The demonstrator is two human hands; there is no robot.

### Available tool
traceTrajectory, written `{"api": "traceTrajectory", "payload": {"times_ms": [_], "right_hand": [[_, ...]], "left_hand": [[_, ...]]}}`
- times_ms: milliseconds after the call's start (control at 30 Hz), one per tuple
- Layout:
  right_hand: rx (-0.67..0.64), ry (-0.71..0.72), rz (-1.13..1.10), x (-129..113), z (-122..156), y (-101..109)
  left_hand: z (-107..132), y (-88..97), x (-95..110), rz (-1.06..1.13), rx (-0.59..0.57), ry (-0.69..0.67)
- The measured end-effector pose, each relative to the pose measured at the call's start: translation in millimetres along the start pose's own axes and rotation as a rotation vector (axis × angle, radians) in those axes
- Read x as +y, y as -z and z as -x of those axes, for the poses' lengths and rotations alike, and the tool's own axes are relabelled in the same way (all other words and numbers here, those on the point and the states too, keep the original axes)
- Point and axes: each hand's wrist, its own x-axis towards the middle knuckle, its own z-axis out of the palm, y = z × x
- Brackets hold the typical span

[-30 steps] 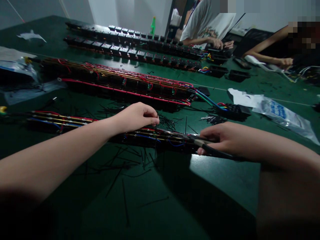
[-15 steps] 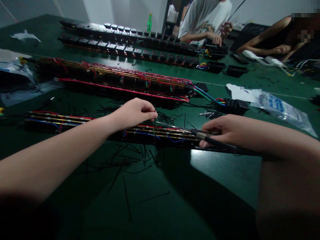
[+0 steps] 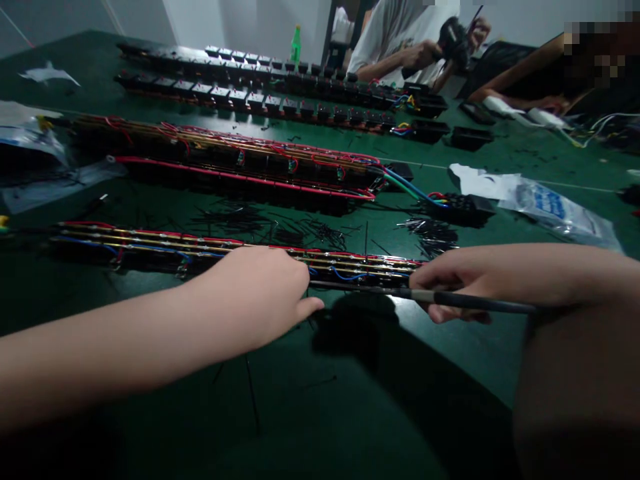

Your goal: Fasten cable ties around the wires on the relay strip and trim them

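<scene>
A long black socket strip with red, blue and yellow wires [image 3: 150, 243] lies across the green table [image 3: 350, 413] in front of me. My left hand [image 3: 260, 293] rests at the strip's near edge with its fingers curled down; what they pinch is hidden. My right hand [image 3: 450, 283] is closed on a slim tool with a black handle [image 3: 480, 303], whose metal tip points left toward my left hand. Cut black cable-tie ends [image 3: 250, 393] lie scattered beneath both hands.
A second wired strip [image 3: 240, 167] lies farther back, and two rows of black sockets [image 3: 280, 100] beyond it. Plastic bags [image 3: 555, 210] sit at the right, another bag [image 3: 30, 133] at the left. Two other people [image 3: 415, 40] work at the far end.
My left hand has dropped from the top of the strip to its near edge. My right hand has drawn the tool toward me, level with the strip's front. The far person has lifted a dark object.
</scene>
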Motion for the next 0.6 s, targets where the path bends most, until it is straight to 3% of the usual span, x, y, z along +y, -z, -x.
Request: {"api": "traceTrajectory", "payload": {"times_ms": [133, 333, 600], "right_hand": [[0.006, -0.043, -0.159, -5, -4, -6], [0.010, -0.027, -0.213, -8, -9, -8], [-0.041, -0.007, -0.213, -4, -21, -3]], "left_hand": [[-9, -10.6, 2, -0.052, -0.002, -0.024], [-15, -10.4, -9, 0.007, -0.026, -0.036], [-13, -13.1, 0, 0.006, -0.031, -0.021]]}}
